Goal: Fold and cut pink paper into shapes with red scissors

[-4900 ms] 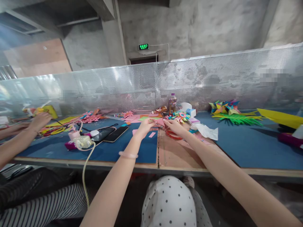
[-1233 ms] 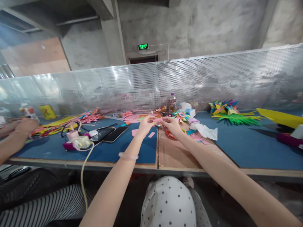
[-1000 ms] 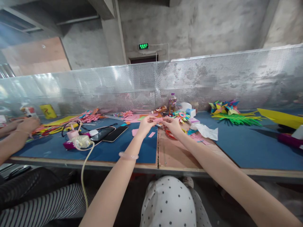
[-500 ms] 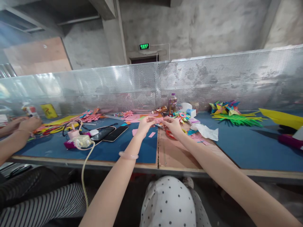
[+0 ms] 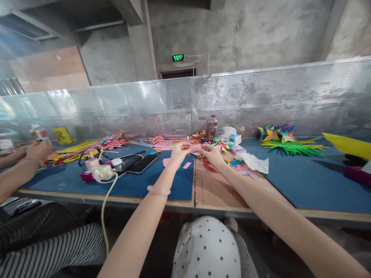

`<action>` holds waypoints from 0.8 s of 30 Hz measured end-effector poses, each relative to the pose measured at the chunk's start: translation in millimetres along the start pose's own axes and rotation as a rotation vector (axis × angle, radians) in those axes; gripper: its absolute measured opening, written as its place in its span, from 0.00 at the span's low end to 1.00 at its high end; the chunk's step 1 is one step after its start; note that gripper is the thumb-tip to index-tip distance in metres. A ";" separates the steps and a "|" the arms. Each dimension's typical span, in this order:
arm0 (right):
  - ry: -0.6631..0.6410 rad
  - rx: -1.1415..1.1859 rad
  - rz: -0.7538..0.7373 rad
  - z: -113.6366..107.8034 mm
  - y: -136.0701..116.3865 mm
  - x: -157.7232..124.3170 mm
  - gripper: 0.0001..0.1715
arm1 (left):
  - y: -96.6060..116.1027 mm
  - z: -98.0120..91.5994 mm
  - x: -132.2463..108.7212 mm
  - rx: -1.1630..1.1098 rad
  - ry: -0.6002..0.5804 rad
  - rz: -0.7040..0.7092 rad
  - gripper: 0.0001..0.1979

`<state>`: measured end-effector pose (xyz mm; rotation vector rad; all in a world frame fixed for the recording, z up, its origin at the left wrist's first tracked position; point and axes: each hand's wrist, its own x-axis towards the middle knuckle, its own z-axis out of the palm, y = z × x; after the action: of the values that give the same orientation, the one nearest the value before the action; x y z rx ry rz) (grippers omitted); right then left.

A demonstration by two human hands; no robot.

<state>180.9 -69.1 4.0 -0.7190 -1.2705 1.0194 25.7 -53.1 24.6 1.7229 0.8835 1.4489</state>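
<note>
Between my two hands is a small piece of pink paper (image 5: 195, 148), raised above the table. My left hand (image 5: 179, 155) pinches it from the left, and my right hand (image 5: 212, 155) grips its right side with the fingertips. Just beneath lie scissors with red and yellow handles (image 5: 210, 165), partly hidden by my right hand. Loose pink paper strips (image 5: 187, 165) rest on the blue mat near my left wrist. Behind the hands are more pink sheets (image 5: 164, 145) and a multicoloured paper flower (image 5: 223, 144).
Two dark phones (image 5: 142, 163) and a power strip (image 5: 101, 172) with cables lie to the left. A bottle (image 5: 212, 126) stands against the perforated metal screen (image 5: 246, 104). Green and yellow paper shapes (image 5: 292, 146) sit at right. A co-worker's hands (image 5: 37, 150) are at far left.
More of the pink paper shows between my fingertips than before. My hands stay in nearly the same place; the whole view has shifted slightly.
</note>
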 end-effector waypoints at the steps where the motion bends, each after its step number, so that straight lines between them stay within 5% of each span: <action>1: -0.024 -0.004 -0.012 0.0 0.7 0.1 0.20 | -0.2 0.0 0.2 0.005 0.004 0.002 0.13; 24: -0.022 -0.080 0.059 2.3 -4.1 -4.5 0.17 | -4.1 0.1 1.9 -0.061 -0.001 -0.041 0.14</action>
<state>179.5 -75.0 6.2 -0.8120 -1.3218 1.0317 25.9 -49.3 22.1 1.6509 0.8604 1.4331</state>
